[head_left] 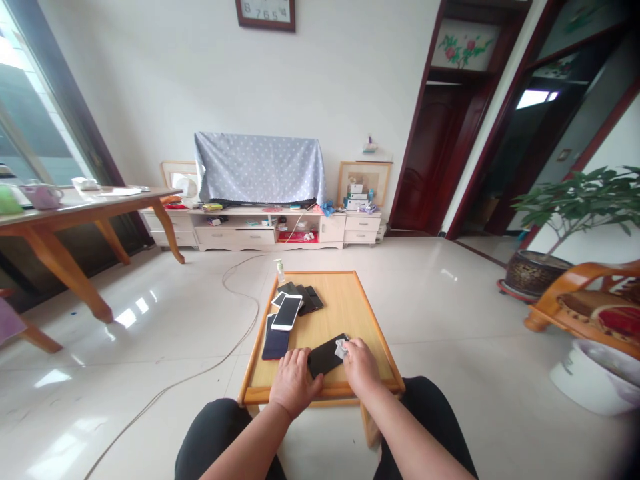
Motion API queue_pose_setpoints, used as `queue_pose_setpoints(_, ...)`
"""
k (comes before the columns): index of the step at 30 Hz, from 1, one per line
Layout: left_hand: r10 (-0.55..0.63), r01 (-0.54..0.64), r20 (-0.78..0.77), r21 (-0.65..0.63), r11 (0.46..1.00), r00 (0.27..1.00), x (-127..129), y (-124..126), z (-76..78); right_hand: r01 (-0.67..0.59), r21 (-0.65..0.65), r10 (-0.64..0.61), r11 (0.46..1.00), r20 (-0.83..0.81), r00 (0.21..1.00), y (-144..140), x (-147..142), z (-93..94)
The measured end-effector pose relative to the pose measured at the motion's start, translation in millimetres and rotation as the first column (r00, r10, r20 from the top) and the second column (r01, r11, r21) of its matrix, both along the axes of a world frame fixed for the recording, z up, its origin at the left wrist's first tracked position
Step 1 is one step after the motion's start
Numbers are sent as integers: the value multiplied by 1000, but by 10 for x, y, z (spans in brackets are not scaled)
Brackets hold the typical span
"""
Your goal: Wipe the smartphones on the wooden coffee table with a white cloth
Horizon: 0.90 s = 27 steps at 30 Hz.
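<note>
The low square wooden desk [350, 313] stood on a glossy white tiled floor [440, 300]. The left hand [294, 383] lay with flat, spread fingers on a black phone [326, 355]; the right hand's [361, 363] fingers pinched a small white cloth [341, 347] against it. More phones [293, 303] lay beyond the fingers.

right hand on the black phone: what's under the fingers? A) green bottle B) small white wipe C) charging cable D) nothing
B: the right hand presses a small white wipe onto the black phone, which the left hand steadies on the table.
</note>
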<state>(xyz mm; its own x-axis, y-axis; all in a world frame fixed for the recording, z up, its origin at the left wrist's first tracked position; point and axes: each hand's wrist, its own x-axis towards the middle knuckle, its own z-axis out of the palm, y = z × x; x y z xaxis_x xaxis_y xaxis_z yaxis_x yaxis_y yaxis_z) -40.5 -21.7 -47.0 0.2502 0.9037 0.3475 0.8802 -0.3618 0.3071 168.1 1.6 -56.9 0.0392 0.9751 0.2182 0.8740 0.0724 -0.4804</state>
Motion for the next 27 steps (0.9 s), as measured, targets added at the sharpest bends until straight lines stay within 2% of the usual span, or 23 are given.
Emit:
queue_pose_setpoints(4,-7,7,6,-3,1000,1000,-8,44,-45,-64,7,63,998,50,997,-98,-70,68)
queue_pose_setpoints(8,6,-6,18,-42,999,1000,-4,92,-95,-104,-57,110,993,114,987,-325,-277,180)
queue_pose_setpoints(13,20,-19,15,-93,996,1000,-11,119,-141,-264,-64,268,962,73,961,-509,-446,274)
queue_pose_setpoints(15,20,-18,22,-95,995,1000,-14,117,-142,-221,-80,227,972,85,970,-454,-360,279)
queue_pose_setpoints(19,28,-24,43,-98,995,999,-10,113,-125,11,-134,7,991,135,991,-264,-98,270)
queue_pose_setpoints(21,31,-25,51,-107,994,998,-8,118,-118,44,-140,-24,989,142,990,-254,-78,261)
queue_pose_setpoints(27,17,-3,84,-168,986,996,-25,134,-117,-222,-102,228,970,51,972,-490,-348,216)
